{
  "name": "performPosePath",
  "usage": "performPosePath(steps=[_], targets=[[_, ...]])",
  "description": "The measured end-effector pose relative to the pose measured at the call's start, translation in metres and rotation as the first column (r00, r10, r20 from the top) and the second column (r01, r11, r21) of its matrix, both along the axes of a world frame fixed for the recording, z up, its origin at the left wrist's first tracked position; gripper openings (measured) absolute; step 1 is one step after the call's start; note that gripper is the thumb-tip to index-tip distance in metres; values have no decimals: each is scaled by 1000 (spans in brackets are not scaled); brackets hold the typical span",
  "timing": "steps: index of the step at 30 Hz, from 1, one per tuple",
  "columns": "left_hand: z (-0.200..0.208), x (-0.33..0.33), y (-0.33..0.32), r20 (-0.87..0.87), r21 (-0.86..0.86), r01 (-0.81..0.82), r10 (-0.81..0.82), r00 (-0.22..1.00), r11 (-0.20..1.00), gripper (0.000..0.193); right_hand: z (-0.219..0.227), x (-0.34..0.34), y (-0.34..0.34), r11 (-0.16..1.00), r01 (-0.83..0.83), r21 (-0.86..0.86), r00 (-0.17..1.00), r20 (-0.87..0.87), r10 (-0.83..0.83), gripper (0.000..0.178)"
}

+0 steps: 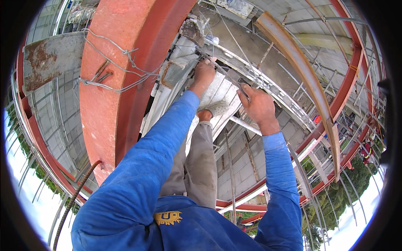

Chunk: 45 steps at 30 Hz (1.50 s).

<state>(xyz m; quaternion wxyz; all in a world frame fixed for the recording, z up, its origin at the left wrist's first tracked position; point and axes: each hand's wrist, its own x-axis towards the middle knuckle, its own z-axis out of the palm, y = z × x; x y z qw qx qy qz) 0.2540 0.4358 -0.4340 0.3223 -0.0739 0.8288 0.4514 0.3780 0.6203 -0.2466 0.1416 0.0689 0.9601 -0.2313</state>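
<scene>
My left hand [204, 75] is closed beside the upper part of a thin grey metal rod [228, 76]; its fingertips are turned away, so what they pinch is hidden. My right hand [258, 105] has its fingers curled round the rod's lower end. The rod slants between both hands above white-grey metal planks [224, 93]. One foot in a pale perforated shoe [218, 108] stands on these planks. Left of my left hand is a grey metal plate [175, 74] at the foot of a big red steel beam [138, 54].
Twisted wire [121, 87] wraps the red beam, and a rusty plate [54, 60] juts from its left side. A bent rebar [77, 196] sticks up at lower left. A brown steel channel [307, 73] curves along the right. Far below lie grey block walls and scaffolding; another person [367, 151] is at far right.
</scene>
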Motion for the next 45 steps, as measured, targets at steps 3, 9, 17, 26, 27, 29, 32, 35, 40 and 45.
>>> performPosePath(steps=[3, 9, 17, 26, 27, 29, 32, 35, 40, 45], targets=[[21, 1, -1, -68, -2, 6, -6, 998, 1000, 31, -6, -5, 8, 988, -58, 140, 998, -4, 59, 27], [30, 7, -8, -249, -60, -72, 55, 967, 996, 30, -7, -25, 36, 949, -162, 272, 987, 52, 154, 24], [58, 18, -12, -228, -37, -193, 180, 957, 980, 35, -22, -58, 78, 895, -168, 413, 980, -27, 197, 22], [60, 17, -23, 76, 192, -436, 429, 900, 879, 33, -43, -58, 84, 929, -113, 351, 989, 129, 71, 27], [62, 14, -25, 129, 212, -468, 450, 884, 858, 29, -51, -58, 84, 959, -64, 277, 979, 204, 6, 32], [76, 11, -20, 251, 259, -546, 490, 835, 797, 27, -77, -51, 86, 988, 63, 140, 925, 364, -110, 41], [90, 10, -20, 404, 295, -669, 546, 734, 682, 29, -120, -27, 71, 897, 389, -208, 789, 578, -209, 66], [112, 6, 7, 465, 234, -751, 607, 645, 618, 24, -157, 18, 19, 175, 841, -512, 530, 844, -81, 46], [116, 9, 10, 446, 237, -730, 596, 668, 641, 24, -155, 64, -68, -382, 711, -590, 530, 807, -261, 38], [125, 10, 17, 463, 247, -745, 600, 652, 620, 25, -146, 59, -82, -32, 763, -646, 489, 608, -625, 38]])
